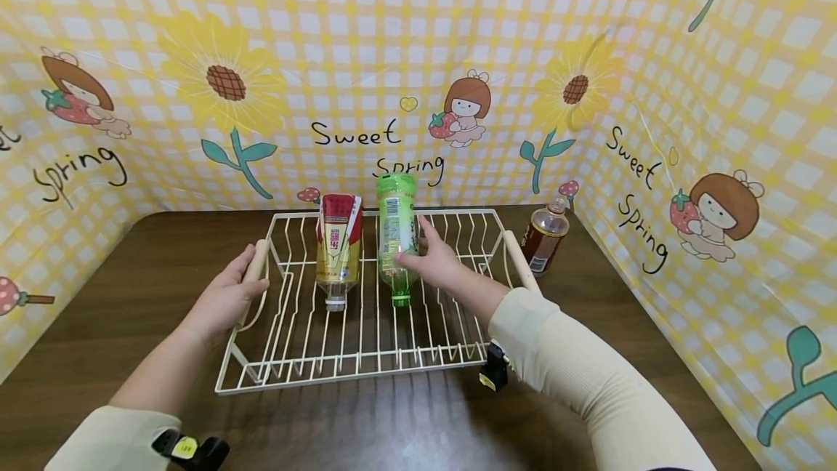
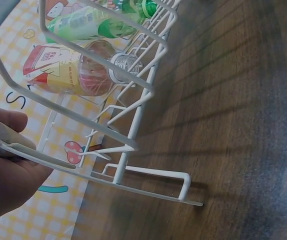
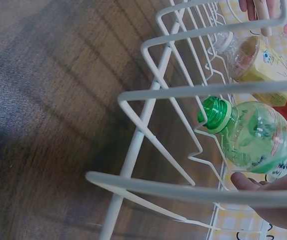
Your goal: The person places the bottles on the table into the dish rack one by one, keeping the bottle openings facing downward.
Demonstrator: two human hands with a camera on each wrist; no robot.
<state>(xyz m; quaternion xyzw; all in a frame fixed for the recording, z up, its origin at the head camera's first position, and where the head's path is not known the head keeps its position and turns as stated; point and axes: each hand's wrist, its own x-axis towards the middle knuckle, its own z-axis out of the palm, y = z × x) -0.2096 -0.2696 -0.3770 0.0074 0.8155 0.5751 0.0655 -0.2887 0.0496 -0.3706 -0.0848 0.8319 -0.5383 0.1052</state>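
Observation:
A cream wire dish rack (image 1: 386, 356) stands on the table, and my left hand (image 1: 222, 300) grips its left wooden handle (image 1: 257, 260). Two bottles lean neck-down inside it. One is clear with a red and yellow label (image 1: 339, 242); the other is green (image 1: 397, 227), a little right of the rack's middle. At the green bottle's right side is my right hand (image 1: 437, 262), thumb across its front, index finger fairly straight beside its edge. Several fingers (image 3: 243, 181) show near the bottle's shoulder in the right wrist view. The fingers behind the bottle are partly hidden.
An uncapped dark-labelled bottle (image 1: 546, 237) stands upright right of the rack, near the right wooden handle (image 1: 522, 262). Patterned yellow check cloth (image 1: 327, 57) walls the brown table (image 1: 366, 424) at the back and sides.

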